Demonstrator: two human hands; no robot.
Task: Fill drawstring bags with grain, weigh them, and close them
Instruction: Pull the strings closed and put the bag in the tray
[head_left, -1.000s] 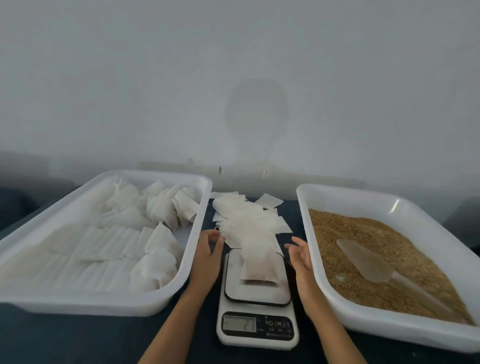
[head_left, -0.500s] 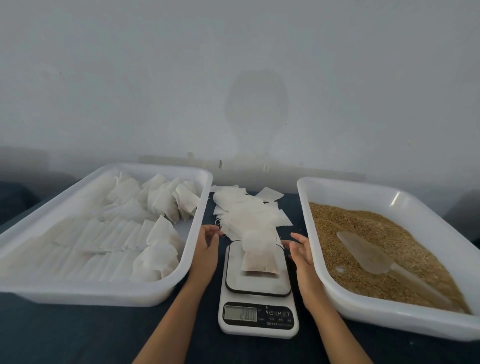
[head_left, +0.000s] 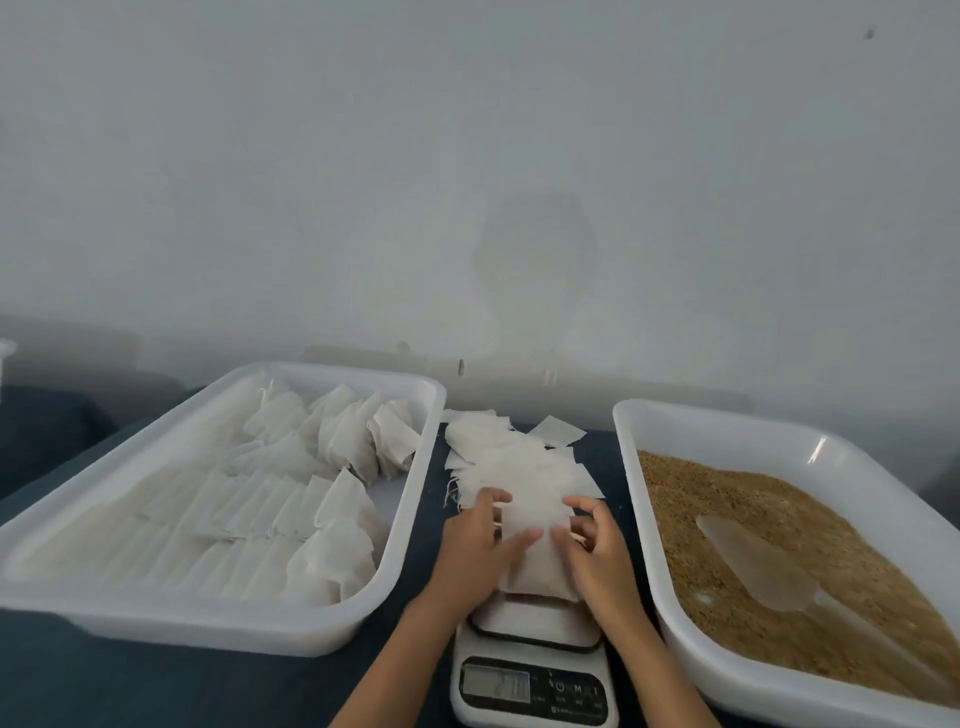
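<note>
Filled bag (head_left: 535, 558) on scale (head_left: 535, 670), long axis running away from person; left hand (head_left: 475, 551) and right hand (head_left: 597, 556) grip its sides, equally near.

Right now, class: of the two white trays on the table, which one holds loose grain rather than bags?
The right-hand tray, beside the right hand: it holds brown grain with a clear scoop lying in it. The left-hand tray holds only white bags.

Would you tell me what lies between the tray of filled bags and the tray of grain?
In the head view, the scale carrying a filled bag, gripped by left hand and right hand; behind them, a pile of empty bags.
</note>
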